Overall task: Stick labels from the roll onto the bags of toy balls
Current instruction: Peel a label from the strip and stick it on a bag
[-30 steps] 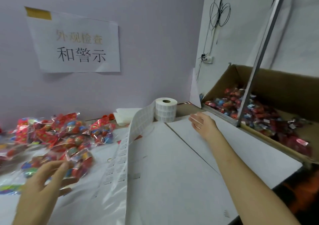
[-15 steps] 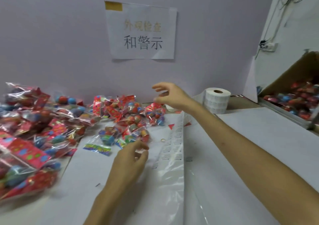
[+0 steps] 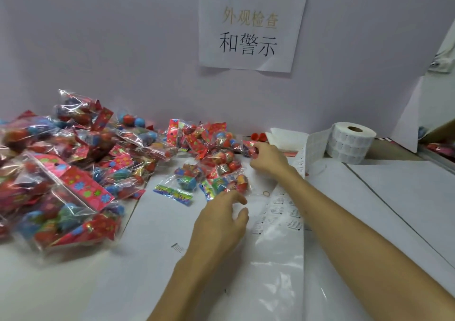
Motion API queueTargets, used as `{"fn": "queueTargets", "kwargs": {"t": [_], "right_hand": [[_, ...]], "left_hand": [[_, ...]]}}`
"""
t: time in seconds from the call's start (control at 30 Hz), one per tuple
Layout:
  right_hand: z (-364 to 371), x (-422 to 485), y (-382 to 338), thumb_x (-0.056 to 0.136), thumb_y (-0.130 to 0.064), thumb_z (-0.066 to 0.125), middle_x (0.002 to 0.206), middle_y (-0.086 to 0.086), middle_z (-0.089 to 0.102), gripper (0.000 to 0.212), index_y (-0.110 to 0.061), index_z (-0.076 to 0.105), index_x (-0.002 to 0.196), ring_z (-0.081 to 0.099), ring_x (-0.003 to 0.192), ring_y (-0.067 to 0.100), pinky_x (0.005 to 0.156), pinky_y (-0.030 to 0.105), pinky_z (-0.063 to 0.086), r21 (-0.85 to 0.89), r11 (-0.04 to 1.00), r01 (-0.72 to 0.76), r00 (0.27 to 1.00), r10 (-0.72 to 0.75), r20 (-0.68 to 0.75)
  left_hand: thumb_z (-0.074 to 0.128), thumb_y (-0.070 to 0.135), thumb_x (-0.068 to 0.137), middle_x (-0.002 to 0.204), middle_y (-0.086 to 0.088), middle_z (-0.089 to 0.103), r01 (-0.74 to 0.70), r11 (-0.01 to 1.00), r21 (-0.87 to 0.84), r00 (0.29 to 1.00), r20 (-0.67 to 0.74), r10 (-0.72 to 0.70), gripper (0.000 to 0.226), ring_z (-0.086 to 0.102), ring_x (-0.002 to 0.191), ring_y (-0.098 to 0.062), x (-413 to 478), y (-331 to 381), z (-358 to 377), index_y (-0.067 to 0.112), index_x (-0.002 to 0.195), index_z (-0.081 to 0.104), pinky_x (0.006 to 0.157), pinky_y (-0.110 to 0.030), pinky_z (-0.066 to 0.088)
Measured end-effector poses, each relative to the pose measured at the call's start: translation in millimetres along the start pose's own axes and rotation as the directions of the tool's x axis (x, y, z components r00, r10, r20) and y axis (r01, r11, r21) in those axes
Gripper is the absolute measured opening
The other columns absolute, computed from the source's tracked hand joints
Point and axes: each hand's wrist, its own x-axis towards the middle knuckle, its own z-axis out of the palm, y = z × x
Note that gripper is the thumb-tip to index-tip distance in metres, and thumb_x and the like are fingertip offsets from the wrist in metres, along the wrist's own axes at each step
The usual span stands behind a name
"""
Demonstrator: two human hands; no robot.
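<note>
Roll: one label roll [image 3: 349, 146], upper right of the frame, on the white table [image 3: 394, 210] close to the wall [image 3: 123, 50]. It stands on its flat end with the core hole looking up, so its axis is upright. Three bands of labels show on its side.
Strip: one label strip [image 3: 283, 212] comes off the roll. Its long axis runs from the upper right down to the lower centre, printed side up.
Bags: too many to count. There is one big heap [image 3: 61, 173] at the left and one smaller group [image 3: 211, 170] in the centre.
Right: the right hand [image 3: 269, 159], centre of the frame, has its fingers curled round a red bag [image 3: 248, 146] at the far edge of the smaller group. Its forearm lies across the strip.
Left: the left hand [image 3: 221, 220], below centre, has loose, spread fingers and holds nothing, just beside the nearest bags.
Sign: one paper sign [image 3: 251, 25] on the wall, top centre.
</note>
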Motion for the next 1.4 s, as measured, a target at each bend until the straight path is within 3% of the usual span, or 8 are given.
{"fn": "queueTargets", "kwargs": {"t": [0.17, 0.3, 0.37, 0.47, 0.57, 0.77, 0.93, 1.4], "right_hand": [[-39, -16, -4, 0.082, -0.02, 0.065, 0.095, -0.001, 0.066, 0.023, -0.021, 0.066, 0.105, 0.063, 0.089, 0.021, 0.079, 0.04, 0.059, 0.319, 0.945, -0.069, 0.995, 0.088, -0.045], [-68, -62, -7, 0.091, -0.009, 0.063, 0.103, 0.008, 0.074, 0.019, -0.016, 0.069, 0.108, 0.074, 0.096, 0.026, 0.083, 0.047, 0.062, 0.841, 0.529, -0.112, 0.988, -0.028, 0.149], [-75, -88, -4, 0.093, -0.011, 0.061, 0.111, 0.009, 0.075, 0.028, -0.011, 0.067, 0.121, 0.073, 0.102, 0.019, 0.085, 0.036, 0.059, 0.924, 0.362, -0.121, 0.97, -0.156, 0.188], [-72, -123, -1, 0.088, -0.019, 0.065, 0.11, -0.002, 0.075, 0.041, -0.017, 0.066, 0.129, 0.07, 0.091, 0.002, 0.083, 0.032, 0.041, 0.955, 0.277, -0.109, 0.962, -0.211, 0.171], [-58, -146, 1, 0.078, -0.019, 0.071, 0.112, 0.003, 0.075, 0.052, -0.017, 0.066, 0.129, 0.071, 0.092, 0.007, 0.082, 0.031, 0.046, 0.974, 0.194, -0.119, 0.952, -0.255, 0.167], [-40, -153, -3, 0.089, -0.006, 0.071, 0.118, 0.008, 0.072, 0.041, -0.019, 0.064, 0.128, 0.072, 0.106, 0.027, 0.087, 0.036, 0.059, 0.953, 0.3, -0.032, 0.968, -0.229, 0.104], [-29, -156, -8, 0.093, -0.028, 0.071, 0.117, 0.003, 0.072, 0.035, -0.027, 0.062, 0.126, 0.071, 0.106, 0.02, 0.088, 0.038, 0.061, 0.912, 0.409, -0.01, 0.984, -0.159, 0.082], [-16, -155, -12, 0.093, -0.009, 0.069, 0.106, 0.007, 0.071, 0.034, -0.022, 0.056, 0.121, 0.072, 0.085, 0.019, 0.065, 0.023, 0.056, 0.902, 0.431, -0.035, 0.997, -0.051, 0.063]], "left_hand": [[0.057, 0.032, 0.099, 0.122, 0.018, 0.062, 0.023, 1.0, -0.021, 1.0, 0.015, -0.023, 0.02, 0.06, 0.109, -0.007, -1, 2, -3, 0.035, 0.118, 0.061, 0.094, -0.031, 0.049], [0.06, 0.034, 0.1, 0.114, 0.019, 0.065, 0.036, 0.976, -0.213, 0.999, -0.004, -0.038, 0.016, 0.066, 0.097, -0.001, 0, 7, -6, 0.034, 0.116, 0.061, 0.078, -0.018, 0.051], [0.063, 0.038, 0.1, 0.111, 0.013, 0.07, 0.092, 0.885, -0.456, 0.996, 0.028, -0.089, 0.011, 0.07, 0.091, -0.003, 0, 14, -11, 0.038, 0.11, 0.06, 0.068, -0.014, 0.052], [0.066, 0.043, 0.094, 0.111, 0.006, 0.075, 0.162, 0.693, -0.703, 0.986, 0.094, -0.134, 0.027, 0.076, 0.089, -0.012, 0, 20, -18, 0.035, 0.119, 0.06, 0.076, -0.026, 0.061], [0.071, 0.047, 0.08, 0.108, -0.001, 0.078, 0.154, 0.57, -0.807, 0.988, 0.112, -0.109, 0.053, 0.077, 0.094, -0.023, 2, 22, -23, 0.026, 0.127, 0.06, 0.076, -0.029, 0.063], [0.084, 0.037, 0.062, 0.11, -0.006, 0.077, 0.097, 0.571, -0.815, 0.99, 0.022, -0.137, 0.064, 0.076, 0.097, -0.024, 3, 17, -23, 0.026, 0.121, 0.064, 0.076, -0.033, 0.062], [0.086, 0.032, 0.067, 0.116, -0.01, 0.074, 0.104, 0.591, -0.8, 0.987, 0.009, -0.161, 0.064, 0.076, 0.098, -0.025, 3, 15, -23, 0.027, 0.125, 0.06, 0.076, -0.034, 0.062], [0.088, 0.011, 0.077, 0.109, -0.001, 0.072, 0.052, 0.755, -0.653, 0.995, -0.028, -0.093, 0.053, 0.072, 0.092, -0.016, 5, 11, -14, 0.031, 0.12, 0.063, 0.064, -0.019, 0.056]]}}
